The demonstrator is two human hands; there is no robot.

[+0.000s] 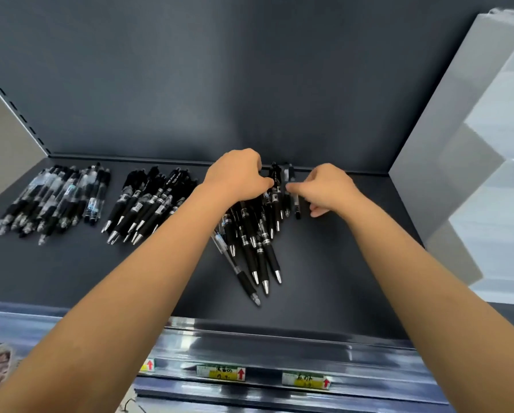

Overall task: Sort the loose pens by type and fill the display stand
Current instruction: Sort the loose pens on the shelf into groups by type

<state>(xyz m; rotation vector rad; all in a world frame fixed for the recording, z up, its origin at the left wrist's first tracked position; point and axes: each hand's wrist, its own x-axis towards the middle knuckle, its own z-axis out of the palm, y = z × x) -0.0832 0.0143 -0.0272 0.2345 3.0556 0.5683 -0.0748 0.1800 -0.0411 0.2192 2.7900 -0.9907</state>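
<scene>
Just right of centre frame, on the dark shelf (339,263), lay the mixed pile (249,234) of black pens, tips fanned toward me. My left hand (238,177) curled over its far end; whether it gripped any I could not tell. My right hand (324,189) pinched a grey pen (288,174) at the pile's right edge. Further left lay a black-barrelled heap (148,201) and a clear-barrelled heap (56,198).
</scene>
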